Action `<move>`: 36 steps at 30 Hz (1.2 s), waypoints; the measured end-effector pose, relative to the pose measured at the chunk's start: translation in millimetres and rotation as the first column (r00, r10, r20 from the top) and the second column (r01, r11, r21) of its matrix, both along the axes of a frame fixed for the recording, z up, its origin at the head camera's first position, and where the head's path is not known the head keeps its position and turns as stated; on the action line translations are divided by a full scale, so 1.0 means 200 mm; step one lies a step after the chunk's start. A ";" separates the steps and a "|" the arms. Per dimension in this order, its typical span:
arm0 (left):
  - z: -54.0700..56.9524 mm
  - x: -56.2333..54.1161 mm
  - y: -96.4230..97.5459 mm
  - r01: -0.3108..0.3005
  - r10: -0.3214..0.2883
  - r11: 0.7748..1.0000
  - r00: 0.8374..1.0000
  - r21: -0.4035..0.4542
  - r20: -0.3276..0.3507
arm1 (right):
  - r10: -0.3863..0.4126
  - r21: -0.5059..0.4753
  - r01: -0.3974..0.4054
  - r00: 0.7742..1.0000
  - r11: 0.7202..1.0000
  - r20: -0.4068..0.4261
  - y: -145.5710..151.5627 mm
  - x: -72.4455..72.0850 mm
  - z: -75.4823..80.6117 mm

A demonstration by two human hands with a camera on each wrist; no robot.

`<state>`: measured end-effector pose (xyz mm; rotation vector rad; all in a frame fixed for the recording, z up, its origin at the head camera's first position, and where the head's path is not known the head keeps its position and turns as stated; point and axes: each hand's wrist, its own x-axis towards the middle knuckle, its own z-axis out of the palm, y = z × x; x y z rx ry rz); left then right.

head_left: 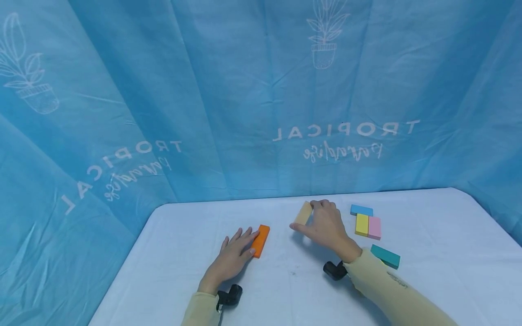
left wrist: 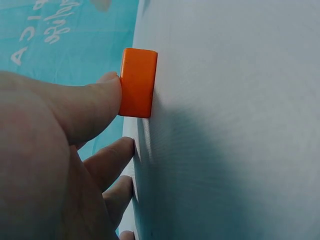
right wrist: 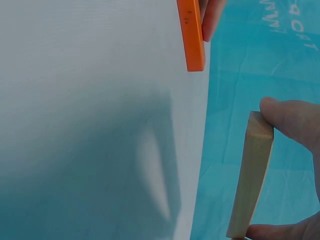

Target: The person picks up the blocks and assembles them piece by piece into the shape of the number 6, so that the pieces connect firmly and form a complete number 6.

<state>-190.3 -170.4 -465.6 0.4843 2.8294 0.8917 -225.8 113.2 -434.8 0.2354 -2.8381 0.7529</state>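
Raised off the white tabletop, a beige wooden block (head_left: 303, 213) is pinched at its two ends between the thumb and fingers of my right hand (head_left: 326, 226). The right wrist view shows the same block (right wrist: 251, 175) tilted, with the digits at opposite ends. To its left, an orange block (head_left: 260, 241) lies flat on the table. My left hand (head_left: 230, 260) touches the orange block's left side with the thumb and index finger, its other fingers spread over the cloth. In the left wrist view the thumb meets the orange block's end (left wrist: 138, 82); the index finger is hidden.
Right of the right hand lie a blue block (head_left: 361, 210), a yellow block (head_left: 361, 224) and a pink block (head_left: 374, 227), close together. A green block (head_left: 385, 256) is beside the right sleeve, with something yellow partly hidden under it. Blue printed curtains (head_left: 244, 113) stand behind the table (head_left: 163, 262).
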 end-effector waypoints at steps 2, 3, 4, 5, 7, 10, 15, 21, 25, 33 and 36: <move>0.00 0.00 0.00 0.002 -0.002 1.000 1.000 0.002 -0.001 | 0.004 -0.001 -0.004 1.000 1.000 -0.004 -0.01 -0.01 0.00; 0.00 0.00 0.00 0.003 -0.003 1.000 1.000 0.001 -0.001 | 0.005 -0.001 -0.005 1.000 1.000 -0.005 -0.02 -0.02 -0.01; 0.00 0.00 0.00 0.003 -0.003 1.000 1.000 0.000 -0.001 | 0.006 -0.001 -0.006 1.000 1.000 -0.007 -0.02 -0.02 -0.01; 0.01 0.00 0.00 0.002 -0.002 1.000 1.000 -0.002 0.000 | 0.006 0.000 -0.006 1.000 1.000 -0.007 -0.02 -0.03 -0.01; 0.01 0.00 0.01 0.002 -0.002 1.000 1.000 -0.002 0.002 | 0.002 0.002 -0.002 1.000 1.000 -0.004 -0.03 -0.04 -0.02; 0.01 0.00 0.01 -0.002 0.002 1.000 1.000 -0.007 0.004 | -0.014 0.004 0.014 1.000 1.000 0.009 -0.05 -0.07 -0.03; 0.02 -0.01 0.02 -0.007 0.007 1.000 1.000 -0.021 0.011 | -0.039 0.019 0.038 0.999 0.999 0.035 -0.10 -0.11 -0.03; 0.01 -0.01 0.02 -0.005 0.005 1.000 1.000 -0.022 0.012 | -0.041 0.016 0.040 0.998 0.999 0.049 -0.15 -0.14 -0.01; 0.01 -0.01 0.02 -0.007 0.007 1.000 1.000 -0.015 0.012 | -0.035 0.015 0.034 0.999 0.999 0.036 -0.18 -0.15 0.00; 0.01 -0.02 0.03 -0.004 0.005 1.000 1.000 -0.021 0.014 | -0.027 0.009 0.027 0.999 1.000 0.034 -0.21 -0.17 -0.03; 0.01 -0.02 0.03 -0.004 0.004 1.000 1.000 -0.023 0.020 | -0.029 0.010 0.029 0.999 1.000 0.041 -0.22 -0.18 -0.05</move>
